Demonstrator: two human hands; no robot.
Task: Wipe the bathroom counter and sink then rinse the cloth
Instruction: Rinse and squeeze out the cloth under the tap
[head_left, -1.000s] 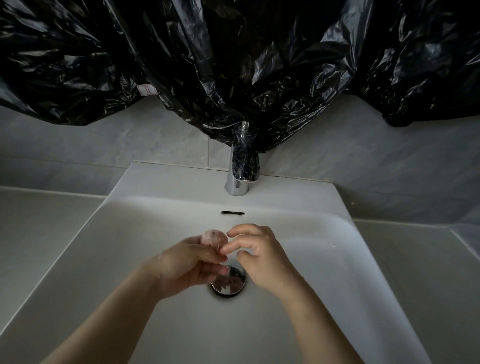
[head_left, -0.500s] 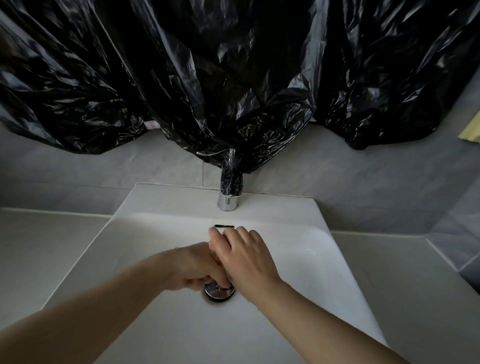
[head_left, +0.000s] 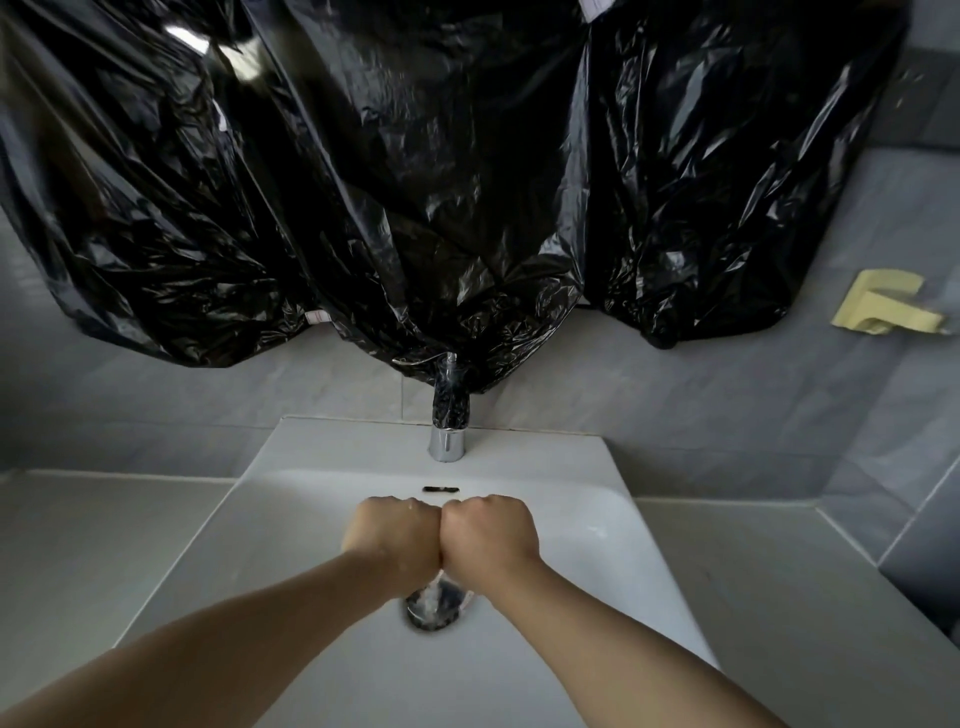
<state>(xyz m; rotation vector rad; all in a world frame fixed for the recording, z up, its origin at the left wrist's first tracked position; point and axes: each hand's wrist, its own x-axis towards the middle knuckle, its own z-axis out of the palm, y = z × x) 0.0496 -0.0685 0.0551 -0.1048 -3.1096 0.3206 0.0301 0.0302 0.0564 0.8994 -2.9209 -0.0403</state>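
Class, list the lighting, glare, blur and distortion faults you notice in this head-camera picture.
Head view: dim overall, with bright glare patches on the black plastic sheet at upper left; head view: wide-angle distortion slants the counter edges; head view: the yellow wall fitting at right is blurred, the faucet sharper.

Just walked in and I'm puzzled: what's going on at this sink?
A person holds both fists, left hand and right hand, knuckles together over the drain of a white sink. They look to be wringing a cloth hidden inside them. The faucet is untouched; black plastic bags hang above.
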